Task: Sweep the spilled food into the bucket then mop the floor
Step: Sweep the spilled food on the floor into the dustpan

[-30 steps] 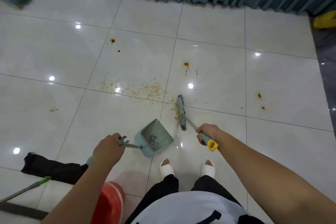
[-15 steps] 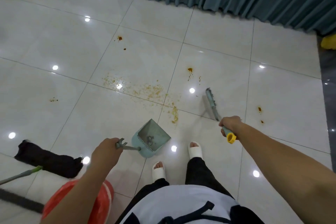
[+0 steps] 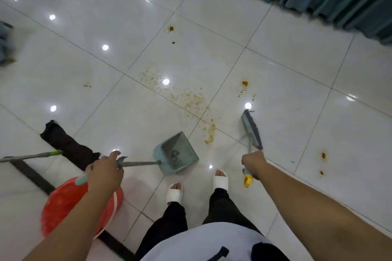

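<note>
The left hand (image 3: pixel 105 172) grips the dustpan (image 3: pixel 176 153), mouth toward the food (image 3: pixel 210 135) at its 1 o'clock, while the right hand (image 3: pixel 253 161) grips the broom (image 3: pixel 252 130) at the food's 3 o'clock, seemingly to sweep it in; bucket (image 3: pixel 63 203) at the dustpan's 8 o'clock.

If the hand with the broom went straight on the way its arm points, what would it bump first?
Probably the little orange heap of spilled food between the broom and the dustpan. The right hand looks higher than the floor, though, so it might pass over.
</note>
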